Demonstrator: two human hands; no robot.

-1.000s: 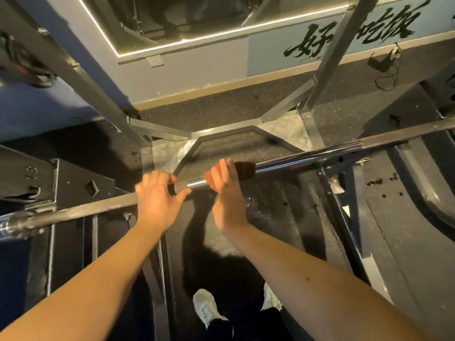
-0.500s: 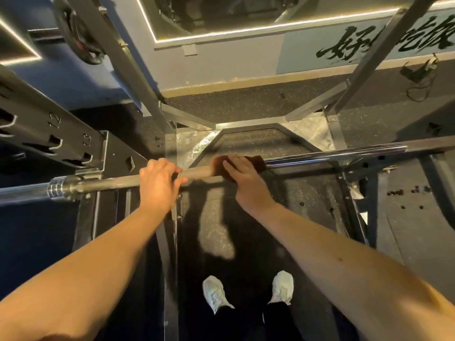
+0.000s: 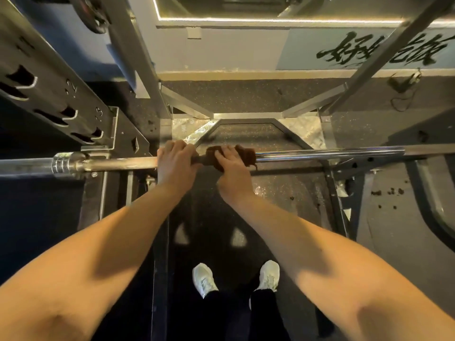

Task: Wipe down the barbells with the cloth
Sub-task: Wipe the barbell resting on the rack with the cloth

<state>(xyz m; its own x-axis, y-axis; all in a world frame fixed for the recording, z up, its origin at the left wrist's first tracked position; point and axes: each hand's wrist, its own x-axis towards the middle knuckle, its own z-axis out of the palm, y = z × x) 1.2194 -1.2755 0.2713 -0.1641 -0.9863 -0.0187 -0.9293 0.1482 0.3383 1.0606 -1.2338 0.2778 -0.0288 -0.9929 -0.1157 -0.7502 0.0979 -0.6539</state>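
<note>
Dragged the cloth (image 3: pixel 248 157) left along the bar (image 3: pixel 320 154) in the last second, up beside the left hand (image 3: pixel 173 163); probably end of this stroke, left stretch yet to wipe. Right hand (image 3: pixel 232 173) clamped round cloth and bar; left hand curled over bare steel. Brown, bunched, mid-bar; glossy chrome rightward, duller leftward.

Upper right of the frame, big black brush-written Chinese characters (image 3: pixel 339 50) run along the pale blue wall panel (image 3: pixel 300 49). A slanting rack post (image 3: pixel 384 46) cuts across them, and they seem to read 好好吃饭. At the left, the black slotted upright (image 3: pixel 49 94) carries faint numbers (image 3: pixel 98 111) beside its notches, apparently 12 and 13.
</note>
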